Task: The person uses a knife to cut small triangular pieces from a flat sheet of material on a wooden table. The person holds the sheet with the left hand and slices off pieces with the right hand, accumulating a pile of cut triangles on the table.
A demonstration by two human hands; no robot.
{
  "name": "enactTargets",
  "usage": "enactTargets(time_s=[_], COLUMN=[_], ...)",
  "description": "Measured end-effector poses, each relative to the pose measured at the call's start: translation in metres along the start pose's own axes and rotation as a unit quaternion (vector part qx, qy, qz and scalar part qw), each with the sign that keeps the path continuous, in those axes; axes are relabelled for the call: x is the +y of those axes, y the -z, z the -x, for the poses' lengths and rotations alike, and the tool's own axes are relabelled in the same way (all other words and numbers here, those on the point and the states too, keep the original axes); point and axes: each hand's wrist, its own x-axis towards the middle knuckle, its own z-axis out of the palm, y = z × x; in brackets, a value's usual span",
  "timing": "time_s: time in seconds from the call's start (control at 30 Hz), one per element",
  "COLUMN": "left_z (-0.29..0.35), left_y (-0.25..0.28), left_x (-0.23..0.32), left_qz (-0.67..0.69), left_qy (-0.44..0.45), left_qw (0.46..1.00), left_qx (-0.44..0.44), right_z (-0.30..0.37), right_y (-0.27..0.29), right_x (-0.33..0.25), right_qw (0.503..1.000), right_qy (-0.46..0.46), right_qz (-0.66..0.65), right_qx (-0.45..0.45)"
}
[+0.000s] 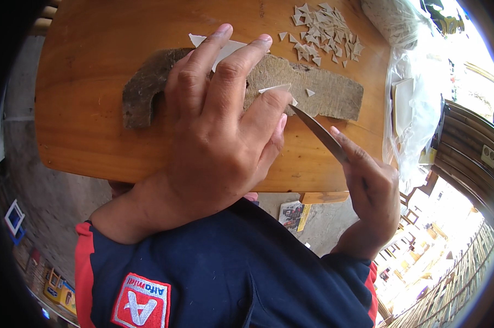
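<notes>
Orange-brown table (94, 98), grey-brown board (334, 93) – off-white chips (326, 30), grey knife (320, 133) – navy shirt (214, 268), red sleeve edge (84, 262), red-and-white patch (141, 302)

Glossy wooden table (94, 109), rough wooden board (337, 95), smooth metal blade (321, 134), matt cloth shirt (214, 268)

The person wears a dark navy-blue shirt (214, 262) of smooth-looking cloth, set off by a bright red strip (83, 257) along the outer edge at the left arm and a narrower red edging (373, 292) at the right, with a straight seam or fold (251, 292) running down near the middle. Toward the left of it sits a squarish embroidered patch (142, 302), red with a pale inner outline, a bold white emblem and blue and red lettering on a white band. Both forearms emerge bare beyond the dark sleeves (348, 268), and the left hand (219, 123) and right hand (371, 188) have short nails.
</notes>
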Motion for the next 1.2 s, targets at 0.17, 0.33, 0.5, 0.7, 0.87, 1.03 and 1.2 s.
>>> enactTargets(time_s=[0.17, 0.33, 0.5, 0.7, 0.87, 1.03, 1.2], left_z=[0.000, 0.000, 0.000, 0.000, 0.000, 0.000, 0.002], left_y=[-0.003, -0.001, 0.000, -0.002, -0.004, -0.005, -0.005], left_x=[0.000, -0.002, 0.000, -0.001, -0.001, 0.001, -0.002], left_qz=[-0.010, -0.007, -0.026, -0.040, -0.054, -0.035, -0.037], left_qy=[-0.002, -0.008, 0.019, 0.033, 0.043, 0.052, 0.033], left_qw=[1.000, 1.000, 0.999, 0.998, 0.997, 0.998, 0.998], left_qx=[0.005, 0.003, 0.007, 0.022, 0.026, 0.028, 0.038], right_z=[-0.014, -0.036, -0.031, -0.013, -0.007, -0.006, -0.013], right_y=[0.004, 0.013, 0.009, 0.008, -0.019, -0.034, -0.034], right_x=[0.021, 0.041, 0.037, 0.019, 0.013, -0.007, -0.012], right_qw=[1.000, 0.994, 0.999, 0.999, 0.991, 0.988, 0.990], right_qy=[0.010, -0.046, 0.010, -0.021, -0.019, -0.019, 0.006], right_qz=[0.014, -0.047, -0.032, -0.040, -0.102, -0.121, -0.074], right_qx=[0.017, 0.083, 0.029, 0.030, 0.087, 0.097, 0.118])
